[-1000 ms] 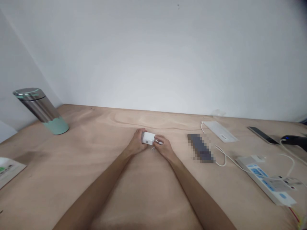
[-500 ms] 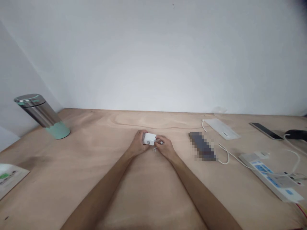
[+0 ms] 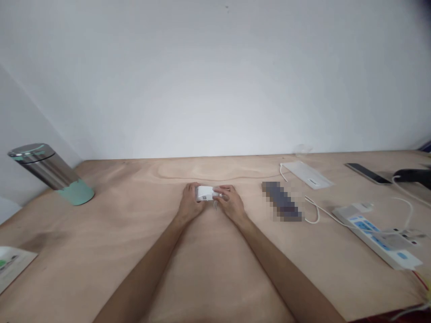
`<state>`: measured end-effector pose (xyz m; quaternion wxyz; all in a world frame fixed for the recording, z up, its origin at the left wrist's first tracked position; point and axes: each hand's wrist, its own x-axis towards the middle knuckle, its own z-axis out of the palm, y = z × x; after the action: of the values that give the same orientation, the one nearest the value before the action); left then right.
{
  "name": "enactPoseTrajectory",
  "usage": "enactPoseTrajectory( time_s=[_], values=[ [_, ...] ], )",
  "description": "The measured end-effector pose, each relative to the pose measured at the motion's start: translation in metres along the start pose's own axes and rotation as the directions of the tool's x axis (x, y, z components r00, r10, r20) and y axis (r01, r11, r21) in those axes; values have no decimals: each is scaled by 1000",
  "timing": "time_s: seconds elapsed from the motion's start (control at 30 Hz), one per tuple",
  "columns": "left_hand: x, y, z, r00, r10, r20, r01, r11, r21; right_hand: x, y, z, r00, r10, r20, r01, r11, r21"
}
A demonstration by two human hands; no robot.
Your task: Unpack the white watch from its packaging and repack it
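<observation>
In the middle of the table a small white block point(image 3: 204, 193), shaped like a charger adapter with a grey printed square on its near face, sits between my hands. My left hand point(image 3: 191, 202) is wrapped round its left end. At the right end, the fingers of my right hand point(image 3: 231, 202) are pressed together on a thin white cable point(image 3: 215, 204), part of which dangles below the block. Fingers hide the cable's end, so I cannot tell whether it is inserted in the block.
To the left stands a steel and mint-green bottle point(image 3: 55, 175), above a printed card point(image 3: 15, 267). On the right lie a pixelated dark phone-shaped object point(image 3: 282, 201), a white pouch point(image 3: 308, 174), another phone point(image 3: 367, 173) and a power strip point(image 3: 377, 237) with cables. A wall point(image 3: 215, 89) rises behind.
The view has shifted slightly. My right fingers have spread a little more over the block's right end; my left hand keeps its hold.
</observation>
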<state>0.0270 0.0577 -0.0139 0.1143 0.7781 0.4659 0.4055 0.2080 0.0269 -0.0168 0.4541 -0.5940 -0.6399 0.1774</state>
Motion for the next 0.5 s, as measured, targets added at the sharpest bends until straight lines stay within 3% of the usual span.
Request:
enactPoseTrajectory(
  time_s=[0.23,0.5],
  values=[
    [0,7,-5,986,-154,63,136,964,229,1,1,-3,999,29,29,-28,998,-50],
    [2,8,-10,975,-183,128,146,956,255,6,11,-10,993,-27,111,23,999,34]
  ],
)
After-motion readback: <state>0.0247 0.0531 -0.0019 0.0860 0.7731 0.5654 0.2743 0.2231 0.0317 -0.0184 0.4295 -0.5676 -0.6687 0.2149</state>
